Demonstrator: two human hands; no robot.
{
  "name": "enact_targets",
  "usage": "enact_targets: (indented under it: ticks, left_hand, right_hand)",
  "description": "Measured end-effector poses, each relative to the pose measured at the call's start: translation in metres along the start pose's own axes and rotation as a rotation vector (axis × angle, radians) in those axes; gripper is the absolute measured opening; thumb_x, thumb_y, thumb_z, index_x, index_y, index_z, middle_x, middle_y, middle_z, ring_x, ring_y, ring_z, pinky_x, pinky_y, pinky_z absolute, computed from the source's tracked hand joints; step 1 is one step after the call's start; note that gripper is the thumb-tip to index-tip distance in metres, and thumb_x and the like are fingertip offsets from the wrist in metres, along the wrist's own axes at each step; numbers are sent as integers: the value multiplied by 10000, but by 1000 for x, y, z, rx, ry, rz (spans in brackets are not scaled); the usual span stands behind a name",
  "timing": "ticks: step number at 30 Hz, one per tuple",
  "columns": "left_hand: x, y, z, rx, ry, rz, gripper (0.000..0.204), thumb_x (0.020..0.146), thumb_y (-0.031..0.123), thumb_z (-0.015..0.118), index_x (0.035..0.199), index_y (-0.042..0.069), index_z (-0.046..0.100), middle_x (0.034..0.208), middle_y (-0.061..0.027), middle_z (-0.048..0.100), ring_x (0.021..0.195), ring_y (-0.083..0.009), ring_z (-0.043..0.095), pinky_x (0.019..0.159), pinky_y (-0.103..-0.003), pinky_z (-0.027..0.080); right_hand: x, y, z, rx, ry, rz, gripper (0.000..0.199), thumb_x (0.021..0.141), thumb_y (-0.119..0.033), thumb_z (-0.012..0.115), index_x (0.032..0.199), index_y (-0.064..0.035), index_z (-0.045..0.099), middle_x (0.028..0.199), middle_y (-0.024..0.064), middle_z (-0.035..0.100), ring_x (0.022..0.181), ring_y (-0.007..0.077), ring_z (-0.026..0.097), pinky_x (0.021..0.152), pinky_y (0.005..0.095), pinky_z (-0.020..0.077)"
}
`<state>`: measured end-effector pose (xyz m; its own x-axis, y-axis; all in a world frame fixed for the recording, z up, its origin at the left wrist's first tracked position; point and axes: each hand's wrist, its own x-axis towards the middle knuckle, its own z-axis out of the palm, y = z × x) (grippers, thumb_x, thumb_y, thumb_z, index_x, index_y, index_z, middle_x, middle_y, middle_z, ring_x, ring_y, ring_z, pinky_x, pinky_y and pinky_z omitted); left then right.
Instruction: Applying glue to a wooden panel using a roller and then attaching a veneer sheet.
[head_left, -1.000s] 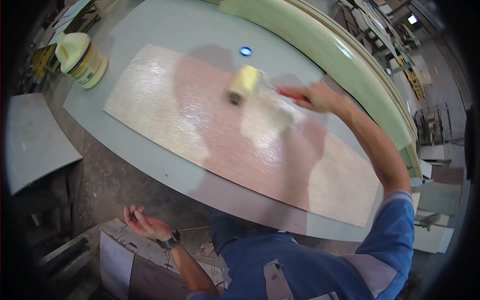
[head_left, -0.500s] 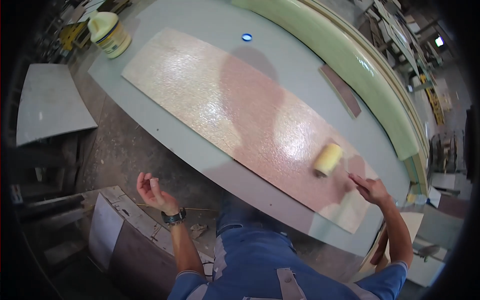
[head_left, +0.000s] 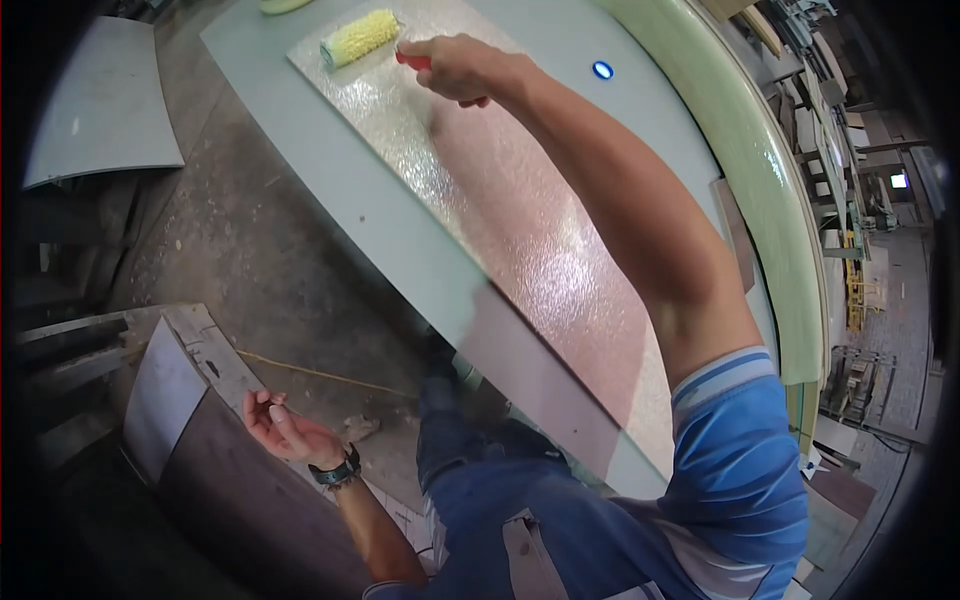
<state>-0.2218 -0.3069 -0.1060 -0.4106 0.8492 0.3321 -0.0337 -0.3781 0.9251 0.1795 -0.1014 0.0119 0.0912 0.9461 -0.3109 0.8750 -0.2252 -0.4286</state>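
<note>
Glassy mat (head_left: pixel 520 220) wants even strokes: right hand (head_left: pixel 462 68) grips the roller (head_left: pixel 360 37) ahead of its fingers (left hand (head_left: pixel 285 430) hangs loosely curled, empty).

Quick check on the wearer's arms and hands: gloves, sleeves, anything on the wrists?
No gloves: both the left hand and the right hand are bare, and so are the forearms. The right arm has a short blue sleeve with pale stripes at the cuff. The left wrist wears a dark wristwatch. No sleeve shows on the left forearm.
</note>
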Motion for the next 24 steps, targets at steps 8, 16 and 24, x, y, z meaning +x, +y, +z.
enact_targets:
  ticks: [8, 16, 24]
  left_hand:
    - [-49, -2, 3, -60, 14, -150, 330, 918, 43, 543, 1239, -22, 508, 1071, -83, 576, 931, -149, 520, 820, -287, 444]
    - [-138, 55, 45, -196, -155, -85, 326, 936, 94, 550, 1230, -39, 504, 1051, -102, 605, 864, -155, 535, 808, -279, 444]
    - [-223, 99, 51, -244, -251, -108, 314, 948, 108, 545, 1216, -49, 500, 982, -118, 598, 830, -156, 530, 797, -293, 449]
  right_hand:
    - [-263, 88, 65, -219, -54, 1, 518, 923, -233, 490, 1428, -317, 408, 860, 102, 687, 725, 288, 659, 637, 390, 532]
    - [-734, 190, 152, -226, -12, 217, 640, 865, -208, 608, 1447, -333, 374, 688, 42, 627, 549, 213, 594, 471, 368, 486]
    - [-756, 219, 178, -13, 143, 176, 426, 940, -273, 550, 1362, -316, 501, 658, 83, 608, 550, 260, 587, 485, 378, 459]
